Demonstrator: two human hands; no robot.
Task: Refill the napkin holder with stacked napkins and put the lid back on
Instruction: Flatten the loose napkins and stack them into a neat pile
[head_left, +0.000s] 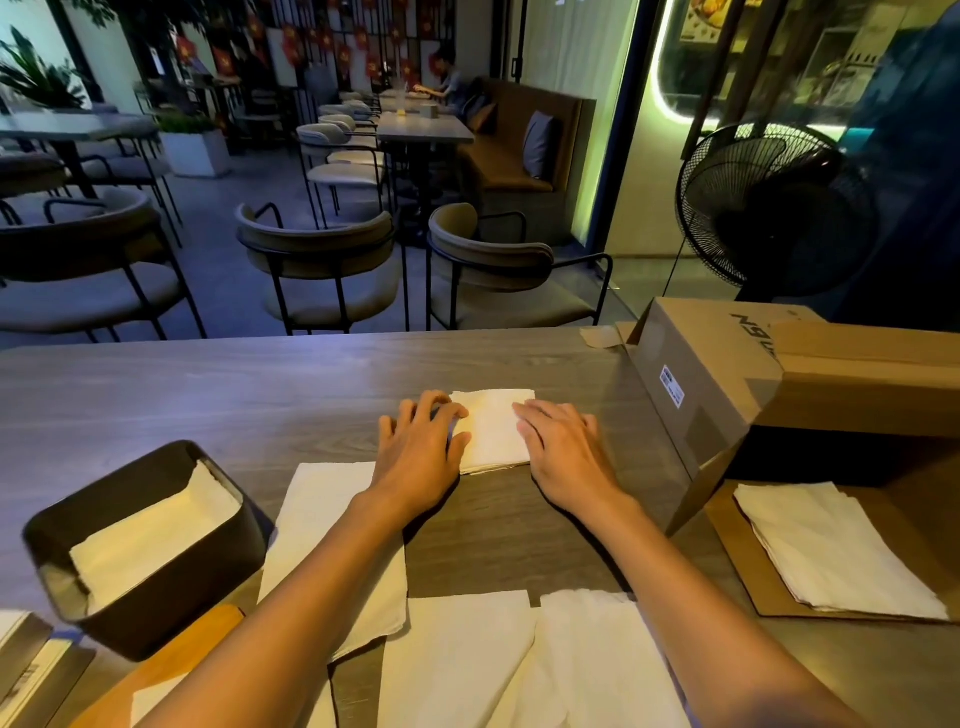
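Partly filled is how I judge the napkin holder (150, 545) at the far left: it stands open on the wooden table (208, 395), with white napkins lying inside it below the rim. Just in front of it, at the bottom left, I see a wooden board (171, 660) that could be its lid, but I cannot tell for sure; in any case the holder has no lid on. Beside the holder, loose unfolded napkins (467, 660) lie flat near me. Further right, my left hand (418, 447) and my right hand (558, 447) rest on a small folded napkin stack (493, 428), fingers spread and almost straight, pressing its two sides and not clamped around it. At the right, the cardboard box (727, 384) lies on its side, and more napkins (836, 545) lie on its open flap. I think this stack must still go in the holder, then the lid
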